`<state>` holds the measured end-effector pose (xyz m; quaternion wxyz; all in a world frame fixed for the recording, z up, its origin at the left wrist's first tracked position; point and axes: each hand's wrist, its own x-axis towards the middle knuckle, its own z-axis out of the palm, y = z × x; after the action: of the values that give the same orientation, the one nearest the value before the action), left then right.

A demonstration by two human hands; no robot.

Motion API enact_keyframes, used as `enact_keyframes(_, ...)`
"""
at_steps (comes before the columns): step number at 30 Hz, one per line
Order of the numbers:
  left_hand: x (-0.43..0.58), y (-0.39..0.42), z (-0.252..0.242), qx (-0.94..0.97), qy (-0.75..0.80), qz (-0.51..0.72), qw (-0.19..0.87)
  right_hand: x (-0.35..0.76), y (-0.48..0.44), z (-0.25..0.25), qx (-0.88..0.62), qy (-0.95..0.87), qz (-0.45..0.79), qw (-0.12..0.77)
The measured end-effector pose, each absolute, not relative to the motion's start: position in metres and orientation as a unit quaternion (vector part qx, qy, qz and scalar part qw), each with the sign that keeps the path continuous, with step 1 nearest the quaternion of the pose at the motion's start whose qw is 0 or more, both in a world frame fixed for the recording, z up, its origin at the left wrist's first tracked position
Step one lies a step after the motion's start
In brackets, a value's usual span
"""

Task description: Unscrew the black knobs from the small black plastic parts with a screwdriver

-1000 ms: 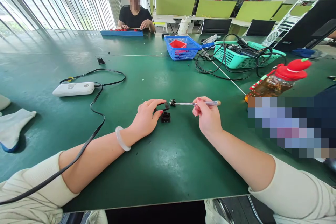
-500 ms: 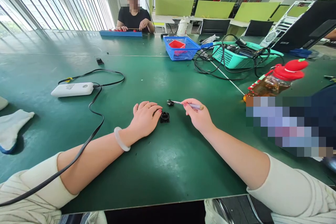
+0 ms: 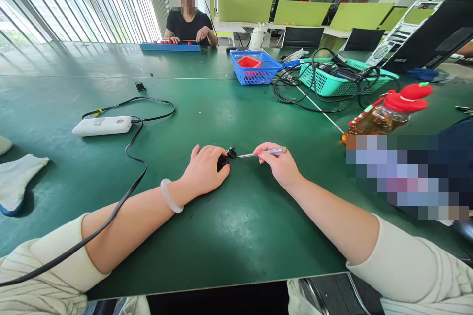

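My left hand, a pale bracelet on its wrist, rests on the green table with thumb and fingers closed around a black square part, which they partly hide. Right against that part is a small black piece with thin prongs. In my right hand is a slim screwdriver with a clear purplish handle, held like a pen. Its shaft points left, and the tip meets the pronged piece. Whether the pronged piece sits on or only beside the square part, I cannot tell.
A white power bank with a black cable lies left; the cable crosses my left forearm. Farther off are a blue basket, a teal basket and tangled cables. A red-capped bottle stands right. Another person sits opposite.
My left thumb and fingers have closed around the black square part. The screwdriver has moved slightly left and down, and the pronged piece at its tip is now against that part.
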<state>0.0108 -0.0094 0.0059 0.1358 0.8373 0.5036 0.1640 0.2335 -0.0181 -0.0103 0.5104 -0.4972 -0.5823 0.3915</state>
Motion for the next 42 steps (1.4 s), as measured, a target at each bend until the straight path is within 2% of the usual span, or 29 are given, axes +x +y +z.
enact_keyframes(6, 0.010, -0.011, 0.008, 0.845, 0.480, 0.174, 0.159, 0.234, -0.019, -0.008, -0.505, -0.551, 0.369, 0.553)
enact_keyframes(11, 0.010, -0.013, 0.011, 0.860, 0.434, 0.191, 0.191, 0.234, -0.019, -0.009, -0.510, -0.557, 0.360, 0.548)
enact_keyframes(16, 0.010, -0.012, 0.009, 0.874, 0.406, 0.210, 0.164, 0.232, -0.019, -0.010, -0.481, -0.580, 0.390, 0.529)
enact_keyframes(21, 0.008, -0.007, 0.001, 0.862, 0.452, 0.149, 0.173, 0.234, -0.018, -0.014, -0.436, -0.571, 0.402, 0.567)
enact_keyframes(26, 0.005, -0.007, 0.001, 0.896, 0.386, 0.120, 0.183, 0.240, -0.016, -0.016, -0.412, -0.516, 0.372, 0.652)
enact_keyframes(42, 0.017, -0.040, 0.010, 0.905, 0.389, 0.106, 0.134, 0.239, -0.015, -0.014, -0.395, -0.512, 0.379, 0.662)
